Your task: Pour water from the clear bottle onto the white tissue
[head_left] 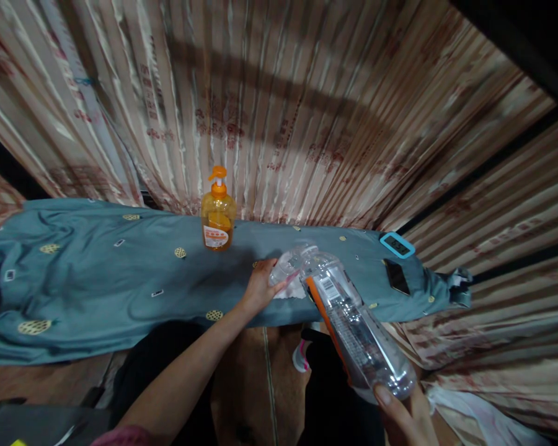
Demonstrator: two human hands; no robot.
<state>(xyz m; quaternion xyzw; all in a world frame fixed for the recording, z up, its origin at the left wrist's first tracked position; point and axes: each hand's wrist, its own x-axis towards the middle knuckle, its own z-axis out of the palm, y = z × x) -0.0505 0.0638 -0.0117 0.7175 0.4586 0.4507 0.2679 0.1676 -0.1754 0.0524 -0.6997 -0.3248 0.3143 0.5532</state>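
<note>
Striped curtains hang behind a table under a teal cloth (97, 279). The right hand (407, 418) grips the base of a tilted clear bottle (353, 322); at its eleven o'clock the left hand (260, 286) clasps a small clear bottle (286, 267). Their mouths nearly meet, so misalignment could spill liquid. A soap dispenser (218, 214) stands at ten o'clock.

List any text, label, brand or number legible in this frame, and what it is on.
No text reads clearly.
Orange pump bottle: white and red label, print too blurred.
Clear plastic bottle, held by the right hand: barcode and small print on its label, too small to read.
Blue-rimmed device: dark screen, digits not legible.
Curtain: red printed marks, blurred.
Phone: blank screen.
</note>
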